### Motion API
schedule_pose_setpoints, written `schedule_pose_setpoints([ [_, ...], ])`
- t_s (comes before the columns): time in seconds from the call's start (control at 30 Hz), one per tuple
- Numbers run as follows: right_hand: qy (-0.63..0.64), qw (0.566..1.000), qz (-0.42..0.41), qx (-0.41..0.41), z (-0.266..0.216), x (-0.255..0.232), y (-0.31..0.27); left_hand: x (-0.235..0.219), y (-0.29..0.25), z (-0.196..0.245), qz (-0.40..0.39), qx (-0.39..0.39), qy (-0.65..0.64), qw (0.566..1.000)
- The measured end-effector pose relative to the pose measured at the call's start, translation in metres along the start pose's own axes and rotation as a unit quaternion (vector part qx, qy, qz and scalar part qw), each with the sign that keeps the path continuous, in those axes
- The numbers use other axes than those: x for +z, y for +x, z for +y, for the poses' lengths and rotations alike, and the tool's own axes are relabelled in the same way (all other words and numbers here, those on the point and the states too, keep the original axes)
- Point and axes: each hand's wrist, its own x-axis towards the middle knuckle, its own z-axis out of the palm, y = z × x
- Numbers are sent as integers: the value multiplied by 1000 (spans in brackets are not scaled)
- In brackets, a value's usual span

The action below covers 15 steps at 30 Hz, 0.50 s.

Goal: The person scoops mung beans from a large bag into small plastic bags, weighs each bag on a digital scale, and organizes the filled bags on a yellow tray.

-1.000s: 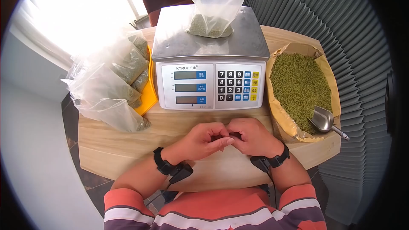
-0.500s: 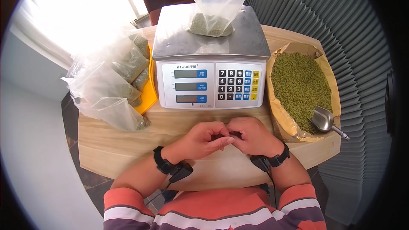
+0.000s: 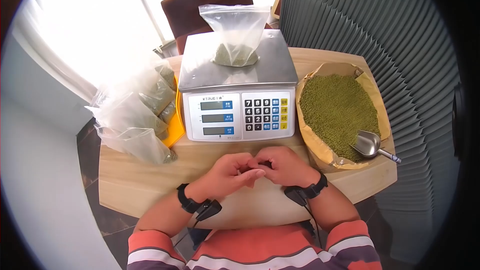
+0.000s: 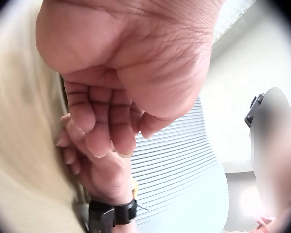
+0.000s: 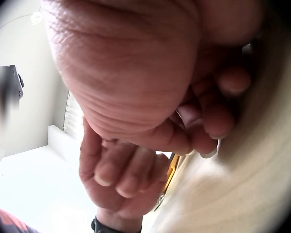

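1. Scale stands on the table, bearing a clear bag, just beyond our left hand and right hand;
2. our fingers are relaxed, loosely curled, hands close together;
3. right of it, we see a paper sack of green grains with a metal scoop.

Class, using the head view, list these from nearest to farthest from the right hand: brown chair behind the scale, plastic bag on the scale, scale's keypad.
1. Keypad: just ahead of the right hand, on the front of the scale.
2. Plastic bag: farther forward, on top of the scale.
3. Brown chair: farthest, behind the scale.
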Motion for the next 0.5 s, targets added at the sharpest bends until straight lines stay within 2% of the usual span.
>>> schedule_pose_setpoints([
  [0.07, -15, 1000, -2, -9, 3, -1, 0, 3, -6, 30, 16, 35, 21, 999],
  [0.1, -25, 1000, -7, -11, 4, -1, -1, 0, -5, 49, 58, 92, 77, 991],
  [0.13, -26, 1000, -7, -13, 5, -1, -1, -3, -2, 70, 100, 147, 133, 975],
  [0.17, -15, 1000, -9, -3, 5, 0, -2, -8, 3, 94, 160, 202, 237, 937],
  [0.2, -5, 1000, -11, 5, 5, 1, -2, -15, 13, 118, 217, 254, 336, 880],
  [0.23, -6, 1000, -12, 1, 4, 1, -2, -25, 30, 142, 264, 339, 428, 795],
  [0.27, -3, 1000, -8, 4, 4, 0, -2, -38, 50, 165, 305, 415, 509, 690],
  [0.3, -1, 1000, -6, 6, 3, 0, -3, -53, 70, 186, 315, 446, 547, 635],
  [0.33, -3, 1000, -11, 3, 3, 1, -3, -60, 81, 209, 321, 415, 584, 620],
  [0.4, -4, 1000, -7, 5, 3, 0, -3, -93, 118, 227, 336, 403, 671, 524],
  [0.43, -6, 1000, -11, 1, 3, 0, -3, -105, 130, 228, 341, 401, 672, 521],
  [0.5, 9, 1000, 3, 1, 4, 1, -3, -116, 145, 229, 307, 283, 678, 605],
])
